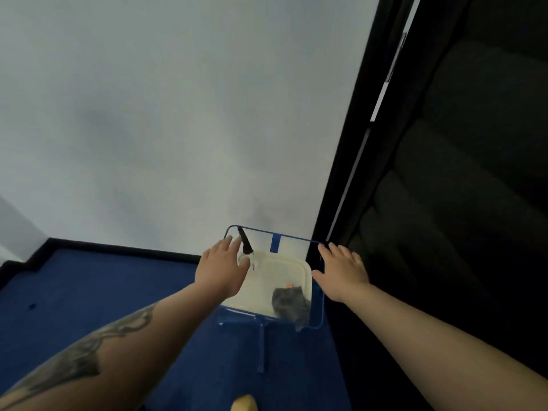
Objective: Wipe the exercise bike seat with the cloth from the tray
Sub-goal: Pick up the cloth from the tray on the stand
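A white tray [281, 264] rests on a clear stand with blue edges, against the wall. A dark grey cloth [290, 304] with an orange tag lies crumpled in the tray's near right corner. A clear spray bottle with a black nozzle [245, 243] stands at the tray's far left. My left hand [221, 268] hovers over the tray's left side, fingers spread, touching or just beside the bottle. My right hand [341, 269] is spread at the tray's right edge, holding nothing. The exercise bike seat is not visible.
The clear stand [261, 345] has a thin post down to blue carpet [89, 292]. A pale wall [178, 114] fills the upper view. A dark doorway or panel [459, 173] rises on the right. A yellow object [244, 404] shows at the bottom edge.
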A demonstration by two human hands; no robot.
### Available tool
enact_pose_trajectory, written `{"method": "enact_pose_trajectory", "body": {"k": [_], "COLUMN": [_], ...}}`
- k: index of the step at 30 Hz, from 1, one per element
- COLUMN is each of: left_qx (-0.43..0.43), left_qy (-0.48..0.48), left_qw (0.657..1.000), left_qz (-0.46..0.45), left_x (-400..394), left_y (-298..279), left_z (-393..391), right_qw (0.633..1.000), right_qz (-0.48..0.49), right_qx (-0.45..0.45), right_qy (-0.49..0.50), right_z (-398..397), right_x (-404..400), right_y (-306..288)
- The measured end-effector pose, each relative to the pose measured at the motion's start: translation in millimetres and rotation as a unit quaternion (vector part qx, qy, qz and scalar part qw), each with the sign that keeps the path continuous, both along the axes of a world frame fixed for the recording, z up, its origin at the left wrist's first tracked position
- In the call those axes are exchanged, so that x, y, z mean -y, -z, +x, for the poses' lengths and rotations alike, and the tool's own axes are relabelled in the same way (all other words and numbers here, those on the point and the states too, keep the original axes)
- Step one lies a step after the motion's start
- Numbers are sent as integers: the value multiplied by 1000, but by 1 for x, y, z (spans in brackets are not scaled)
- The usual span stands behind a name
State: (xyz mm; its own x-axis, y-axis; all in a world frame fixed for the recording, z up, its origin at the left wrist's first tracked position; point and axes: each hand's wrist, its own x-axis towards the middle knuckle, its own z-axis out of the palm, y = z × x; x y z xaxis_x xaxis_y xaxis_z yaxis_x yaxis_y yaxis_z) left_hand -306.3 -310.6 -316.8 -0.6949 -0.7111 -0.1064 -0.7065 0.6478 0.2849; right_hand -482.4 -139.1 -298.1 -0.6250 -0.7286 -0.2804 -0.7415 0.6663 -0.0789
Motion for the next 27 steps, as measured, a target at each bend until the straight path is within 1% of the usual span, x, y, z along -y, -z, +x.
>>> {"method": "enact_pose_trajectory", "body": {"k": [4,9,12,17,22,27], "left_qx": [26,71,101,135,133,104], "left_qy": [14,12,14,-10,-37,-73], "left_qw": [999,990,985,974,968,968], "left_qz": [44,119,140,179,210,218], "left_x": [25,27,34,38,29,9], "left_y": [38,87,118,165,207,228], "left_z": [-12,-19,-23,-24,-34,-39], "right_qw": [999,994,989,978,972,977], "right_qz": [12,36,52,82,110,105], "right_qx": [36,86,126,177,197,171], "right_qy": [25,47,56,72,71,71], "right_z": [-5,0,-5,-12,-12,-9], "right_x": [22,29,38,61,77,76], "right_y": [39,91,127,180,230,258]}}
